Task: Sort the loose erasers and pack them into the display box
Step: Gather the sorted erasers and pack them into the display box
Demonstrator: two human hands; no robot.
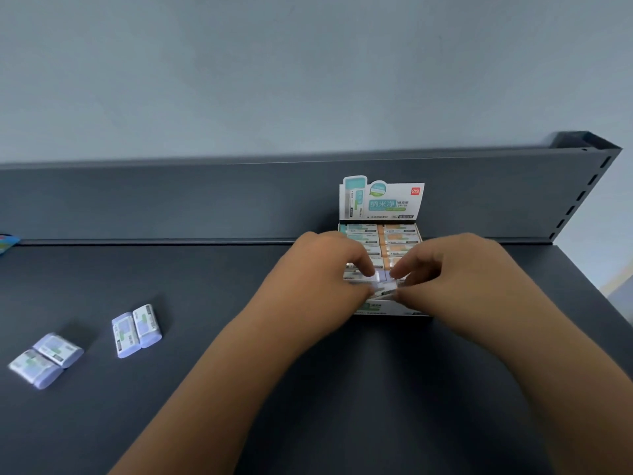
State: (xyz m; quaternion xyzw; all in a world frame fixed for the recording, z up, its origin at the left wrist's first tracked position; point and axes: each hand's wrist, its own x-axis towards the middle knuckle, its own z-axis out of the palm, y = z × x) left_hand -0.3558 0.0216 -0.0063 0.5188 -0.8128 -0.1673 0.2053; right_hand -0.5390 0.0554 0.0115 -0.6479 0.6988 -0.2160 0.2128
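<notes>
Left hand (322,272) and right hand (455,272) on purple erasers (382,278), fingers pinched; display box (394,200) beneath

Four erasers (137,329) loose, in two pairs; one display box (382,200); two hands (318,272).

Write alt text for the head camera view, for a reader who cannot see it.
The left hand and right hand pinch purple erasers at the front of an open display box holding green erasers and orange erasers. Four more purple ones lie on the dark shelf to the left, as a nearer pair and a farther pair.
</notes>
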